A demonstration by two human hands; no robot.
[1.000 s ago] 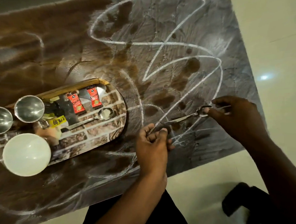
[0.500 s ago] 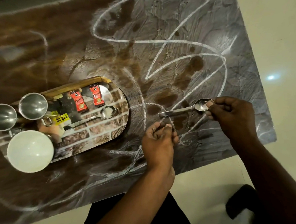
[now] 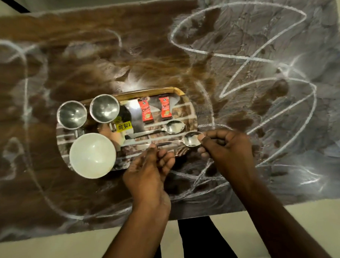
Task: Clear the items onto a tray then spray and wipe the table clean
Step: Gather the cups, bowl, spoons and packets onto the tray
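Note:
A shiny oval tray (image 3: 192,112) sits on the dark table (image 3: 259,45), which is smeared with white chalky streaks. On the tray are two steel cups (image 3: 72,114), a white bowl (image 3: 92,155), two red sachets (image 3: 145,110) and a spoon (image 3: 165,129). My right hand (image 3: 227,147) pinches the bowl end of a second spoon (image 3: 189,140), which lies across the tray's near right part. My left hand (image 3: 149,169) pinches that spoon's handle with fingertips at the tray's near rim.
The table's near edge (image 3: 189,216) runs just above pale floor (image 3: 53,253). Dark brown stains (image 3: 239,121) mark the table to the right of the tray. A yellow price sticker (image 3: 124,126) is on the tray. My dark trousers (image 3: 200,241) show below the edge.
Both hands have carried the second spoon leftward from over the bare table to the tray's near right part. The view has shifted so the tray appears nearer the centre.

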